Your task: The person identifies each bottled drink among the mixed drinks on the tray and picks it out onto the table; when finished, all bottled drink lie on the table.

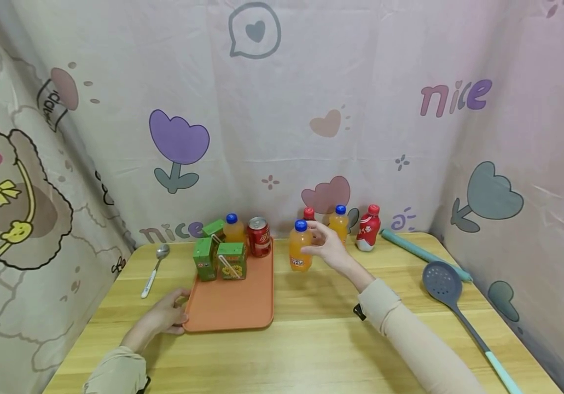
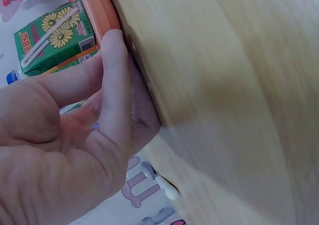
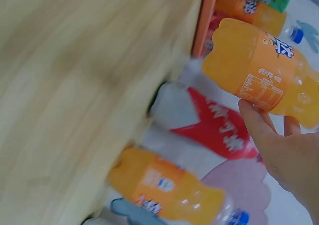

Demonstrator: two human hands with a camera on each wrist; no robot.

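My right hand (image 1: 328,244) grips an orange soda bottle (image 1: 300,251) with a blue cap, upright just right of the orange tray (image 1: 227,309). In the right wrist view that bottle (image 3: 261,68) is off the table, its base free in the air. My left hand (image 1: 163,314) holds the tray by its left edge near the front corner, thumb and fingers on the rim. On the tray's back half stand green juice boxes (image 1: 232,261) with straws, another orange soda bottle (image 1: 234,230) and a red soda can (image 1: 259,238).
Behind my right hand are a second blue-capped orange bottle (image 1: 339,221) and red-and-white bottles (image 1: 368,229). A teal rod (image 1: 424,254) and a slotted skimmer (image 1: 443,280) lie at the right. A spoon (image 1: 156,268) lies left of the tray. A printed curtain (image 1: 282,109) hangs behind the table.
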